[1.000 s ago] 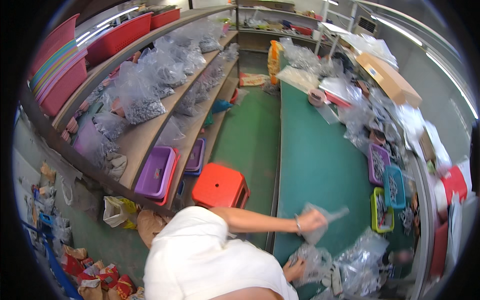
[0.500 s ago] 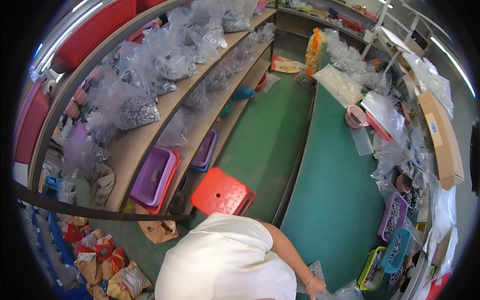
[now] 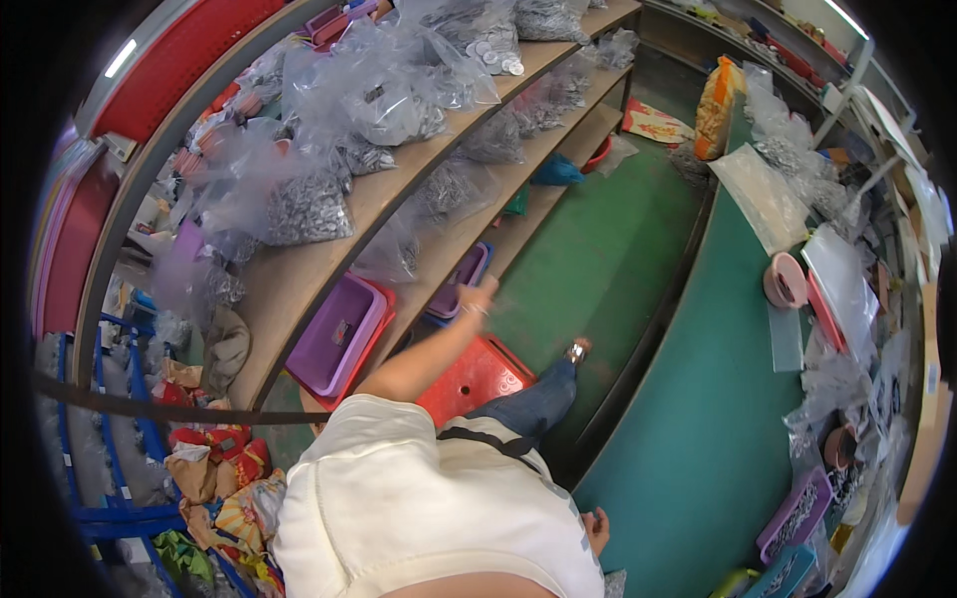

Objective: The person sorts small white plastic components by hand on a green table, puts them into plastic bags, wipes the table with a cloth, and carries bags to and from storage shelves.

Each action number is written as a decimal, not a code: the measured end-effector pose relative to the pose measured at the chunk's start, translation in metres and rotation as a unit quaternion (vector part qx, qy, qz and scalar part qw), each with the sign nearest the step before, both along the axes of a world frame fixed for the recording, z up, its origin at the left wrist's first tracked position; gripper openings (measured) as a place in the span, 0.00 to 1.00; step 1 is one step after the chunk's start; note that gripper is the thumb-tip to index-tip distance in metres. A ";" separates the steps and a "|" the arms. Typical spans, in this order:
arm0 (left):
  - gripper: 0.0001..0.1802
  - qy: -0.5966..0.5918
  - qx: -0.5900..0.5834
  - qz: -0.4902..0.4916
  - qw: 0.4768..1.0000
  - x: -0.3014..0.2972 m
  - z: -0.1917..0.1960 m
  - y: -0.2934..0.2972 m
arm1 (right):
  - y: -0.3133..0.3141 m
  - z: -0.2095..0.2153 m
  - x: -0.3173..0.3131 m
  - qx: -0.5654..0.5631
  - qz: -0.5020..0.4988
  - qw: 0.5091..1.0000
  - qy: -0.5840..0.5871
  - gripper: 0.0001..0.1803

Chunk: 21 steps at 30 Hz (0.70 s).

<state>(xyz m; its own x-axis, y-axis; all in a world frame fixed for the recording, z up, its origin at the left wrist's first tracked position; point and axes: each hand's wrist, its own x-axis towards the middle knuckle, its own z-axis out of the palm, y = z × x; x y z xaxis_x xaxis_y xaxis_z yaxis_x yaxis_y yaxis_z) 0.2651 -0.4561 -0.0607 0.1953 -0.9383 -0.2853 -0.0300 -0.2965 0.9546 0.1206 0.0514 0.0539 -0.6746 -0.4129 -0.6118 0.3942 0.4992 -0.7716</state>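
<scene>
Left hand [image 3: 477, 299] now toward purple tray [image 3: 461, 282] (bag gone)

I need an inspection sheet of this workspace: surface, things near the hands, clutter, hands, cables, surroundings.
Surface: green table, bare near its left edge.
Job's things: purple trays on the lower shelf, nearest the left hand.
Clutter: clear bags of small metal parts on the wooden shelves; bags and small bins along the table's right side.
Hands: left hand reaches toward the shelf, empty; right hand at the table edge.
Cables: nothing seen.
Surroundings: red stool, green floor.
</scene>
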 end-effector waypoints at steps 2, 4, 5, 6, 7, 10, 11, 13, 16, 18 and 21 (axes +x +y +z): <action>0.34 -0.062 0.011 0.167 0.984 0.010 -0.006 -0.087 | -0.029 -0.010 -0.022 -0.016 -0.012 1.000 0.006 0.19; 0.45 -0.126 0.036 0.307 0.943 0.057 0.020 -0.150 | -0.079 -0.001 -0.049 -0.013 -0.001 1.000 0.000 0.17; 0.47 -0.120 -0.033 0.370 0.921 0.103 0.010 -0.189 | -0.105 -0.004 -0.065 -0.028 0.005 0.999 -0.022 0.17; 0.46 -0.120 -0.033 0.382 0.916 0.108 0.008 -0.216 | -0.135 -0.010 -0.080 -0.037 -0.009 0.999 -0.028 0.17; 0.46 -0.117 -0.024 0.367 0.923 0.101 0.005 -0.236 | -0.168 -0.017 -0.096 -0.037 -0.011 0.999 -0.006 0.16; 0.44 -0.106 0.004 0.318 0.942 0.095 -0.005 -0.255 | -0.284 -0.031 -0.140 -0.042 0.042 0.998 0.007 0.15; 0.43 -0.100 0.006 0.299 0.949 0.083 -0.005 -0.263 | -0.323 -0.031 -0.152 -0.067 0.078 0.995 0.013 0.15; 0.42 -0.091 0.004 0.279 0.956 0.073 -0.007 -0.264 | -0.403 -0.035 -0.171 -0.104 0.169 0.980 0.027 0.17; 0.40 -0.077 0.004 0.258 0.963 0.055 -0.001 -0.269 | -0.516 -0.019 -0.182 -0.185 0.307 0.933 0.029 0.25; 0.39 -0.069 -0.002 0.252 0.965 0.051 0.005 -0.271 | -0.602 0.006 -0.180 -0.193 0.427 0.879 0.090 0.32; 0.37 -0.052 -0.016 0.230 0.972 0.029 0.019 -0.286 | -0.726 -0.008 -0.165 -0.231 0.522 0.806 0.153 0.50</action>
